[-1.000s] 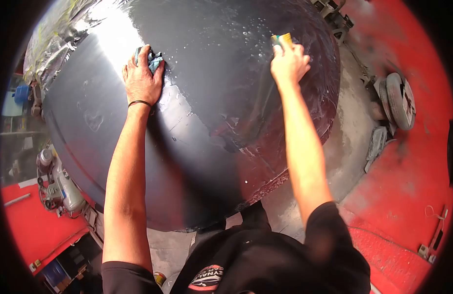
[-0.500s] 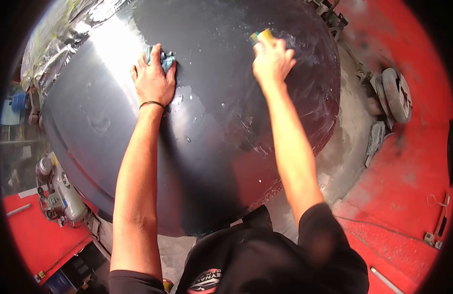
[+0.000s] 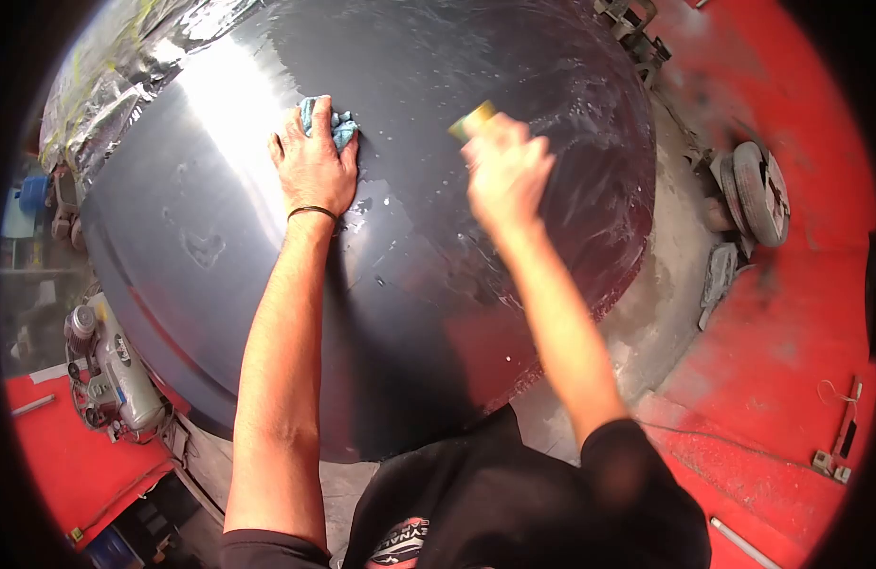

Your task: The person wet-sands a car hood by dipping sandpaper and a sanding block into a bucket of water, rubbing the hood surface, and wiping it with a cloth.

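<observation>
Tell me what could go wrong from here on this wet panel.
The yellow-green block might slip from the right hand, as the dark panel looks wet. The left hand, resting on the panel with a blue cloth, could slide too. Pale streaks toward the panel's right edge might hide scratches.

Dark panel [image 3: 391, 294]: you have one
Hands: two, your left hand [image 3: 317, 171] and right hand [image 3: 510, 178], over the panel
Blue cloth [image 3: 343, 131]: one, on the panel
Yellow-green block [image 3: 477, 119]: one, over the panel
Wristband [image 3: 313, 210]: one, yours, over the panel
Black sleeves [image 3: 637, 493]: two, yours, at the panel's near side
Compressor [image 3: 125, 368]: one, left of the panel
Wheels [image 3: 760, 194]: at least one, right of the panel
</observation>
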